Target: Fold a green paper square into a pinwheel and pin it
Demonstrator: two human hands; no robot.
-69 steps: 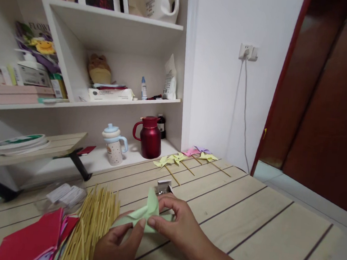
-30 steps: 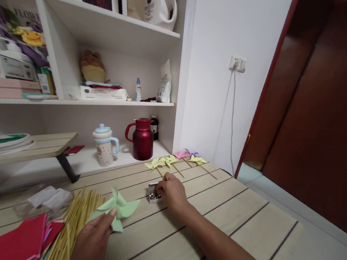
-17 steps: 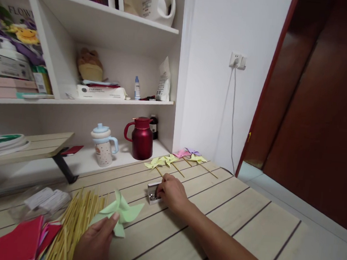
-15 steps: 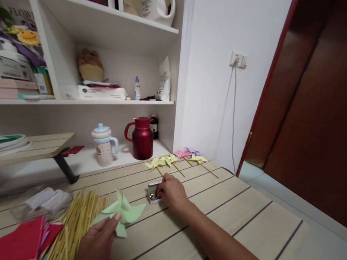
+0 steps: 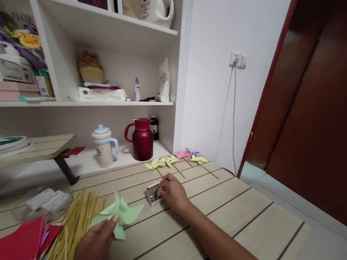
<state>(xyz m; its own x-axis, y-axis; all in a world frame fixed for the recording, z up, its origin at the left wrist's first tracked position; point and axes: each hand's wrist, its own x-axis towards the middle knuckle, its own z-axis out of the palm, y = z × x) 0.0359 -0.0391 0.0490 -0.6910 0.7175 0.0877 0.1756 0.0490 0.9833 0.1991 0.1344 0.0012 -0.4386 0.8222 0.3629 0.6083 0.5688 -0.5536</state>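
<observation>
Pinwheel (image 5: 123, 216), pinched in our left hand (image 5: 97, 238), lies left of the box (image 5: 151, 196), where our right hand (image 5: 174, 192)'s hold is unclear.

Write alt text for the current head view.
The left hand holds a pale green paper pinwheel; the right hand is at a small open box on a slatted table. Five more pinwheels lie beyond, thin sticks beside the left hand.

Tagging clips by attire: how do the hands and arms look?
The left hand and the right hand are ungloved, with no ring, watch or marking that I can see. The right forearm shows no sleeve or cable; the left forearm is out of frame.
</observation>
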